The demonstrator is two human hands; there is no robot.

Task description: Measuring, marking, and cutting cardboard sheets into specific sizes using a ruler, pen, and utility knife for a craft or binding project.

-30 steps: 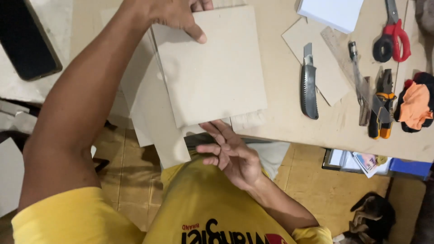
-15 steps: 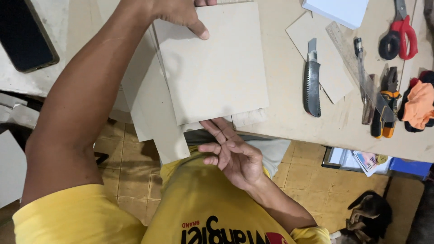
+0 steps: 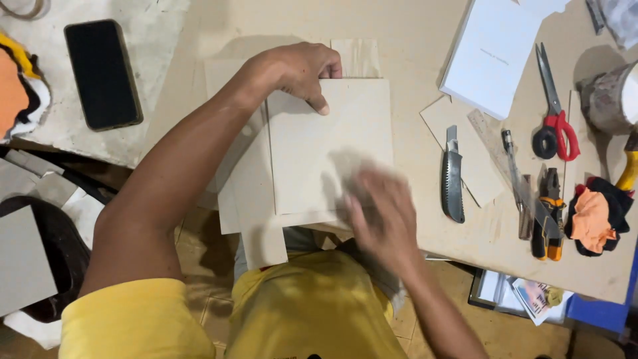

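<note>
A square sheet of pale grey cardboard (image 3: pixel 329 143) lies flat on the light wooden table (image 3: pixel 412 40), stacked on several other beige cardboard sheets (image 3: pixel 249 193) that stick out to its left and past the table's near edge. The left hand (image 3: pixel 299 70) rests at the sheet's upper left corner, fingers curled and fingertips pressing down on the board, pinning it rather than clasping it. The right hand (image 3: pixel 382 216) is over the sheet's lower right corner; it is blurred, so its grip cannot be told, though the fingers seem spread and flat against the board. Just right of the sheets lies a grey utility knife (image 3: pixel 453 176), blade end pointing away from the person. Farther right are red-handled scissors (image 3: pixel 553 110), a metal ruler (image 3: pixel 495 146), a white rectangular booklet (image 3: pixel 495 53) and an orange and black cloth (image 3: pixel 595 216). A black phone (image 3: pixel 103 73) lies well apart at the upper left.
</note>
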